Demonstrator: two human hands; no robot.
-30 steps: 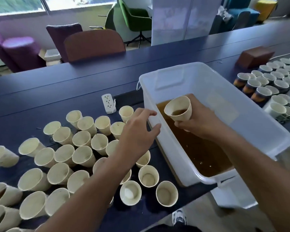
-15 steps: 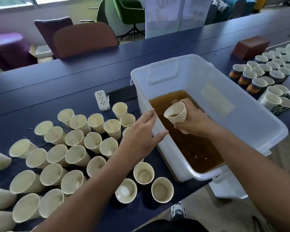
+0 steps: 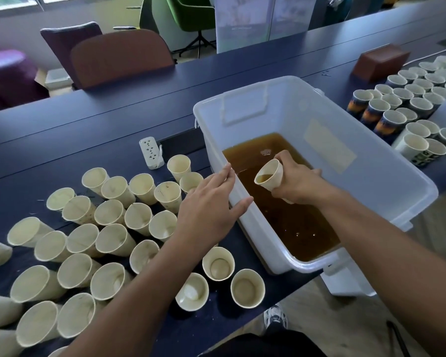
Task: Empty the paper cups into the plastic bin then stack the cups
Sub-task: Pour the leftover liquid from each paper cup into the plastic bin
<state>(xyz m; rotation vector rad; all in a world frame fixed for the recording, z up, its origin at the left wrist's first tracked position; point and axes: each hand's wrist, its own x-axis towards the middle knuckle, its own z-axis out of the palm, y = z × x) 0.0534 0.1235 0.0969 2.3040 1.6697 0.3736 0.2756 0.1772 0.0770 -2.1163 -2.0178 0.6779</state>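
- One paper cup (image 3: 269,177), tilted over the brown liquid (image 3: 289,217) inside the plastic bin (image 3: 371,161), sits gripped in our right hand (image 3: 298,181).
- Our left hand (image 3: 209,210), fingers spread, rests on the bin's near rim, above the worktop (image 3: 88,124).

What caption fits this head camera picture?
Right hand tips a paper cup over the plastic bin of brown liquid.

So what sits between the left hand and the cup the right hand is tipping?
In the head view, only the plastic bin's near wall and brown liquid. Left hand touches that rim; right hand holds the cup.
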